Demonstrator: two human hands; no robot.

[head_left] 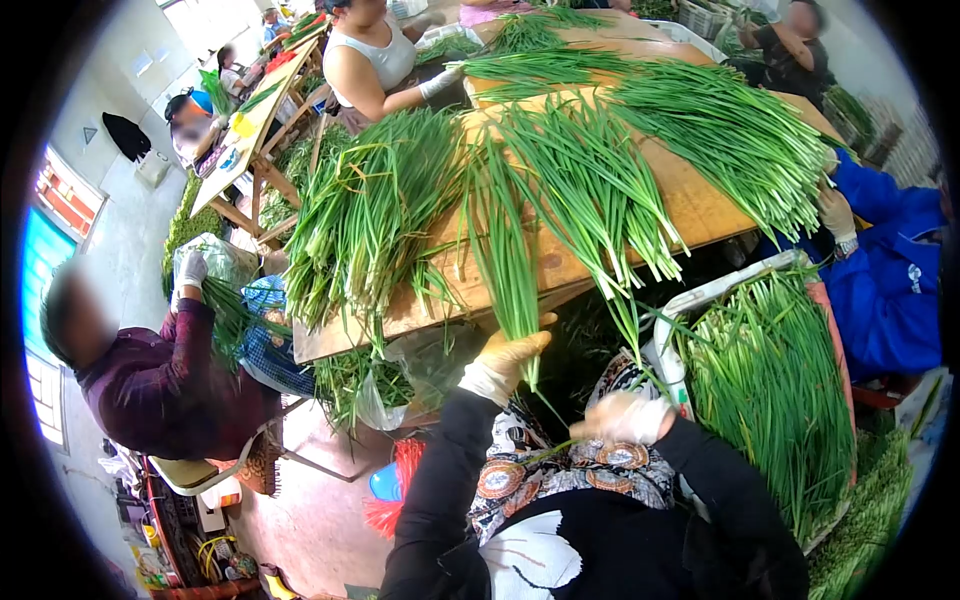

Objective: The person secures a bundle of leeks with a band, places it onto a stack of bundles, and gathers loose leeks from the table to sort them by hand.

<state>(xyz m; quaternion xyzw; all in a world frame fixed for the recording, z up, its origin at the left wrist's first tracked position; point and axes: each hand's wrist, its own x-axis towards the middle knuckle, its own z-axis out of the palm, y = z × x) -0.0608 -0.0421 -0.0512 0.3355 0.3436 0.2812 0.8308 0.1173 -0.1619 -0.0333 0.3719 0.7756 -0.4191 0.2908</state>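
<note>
A bunch of long green stalks (508, 260) is gripped near its pale cut ends by my left hand (512, 355), which wears a yellowish glove, at the table's front edge. The leaves of that bunch reach back over the wooden table (440, 290). My right hand (622, 417), in a pale glove and blurred, is over my lap beside a thin loose stalk; its fingers are smeared. A large pile of stalks (375, 205) lies left of the held bunch, and another pile (590, 180) lies to its right.
A crate full of stalks (775, 380) stands at my right. A person in blue (890, 270) sits beyond it. On the left sits a person in dark plaid (170, 390) holding greens. More people are around the tables. Red strings (405, 480) hang below the table.
</note>
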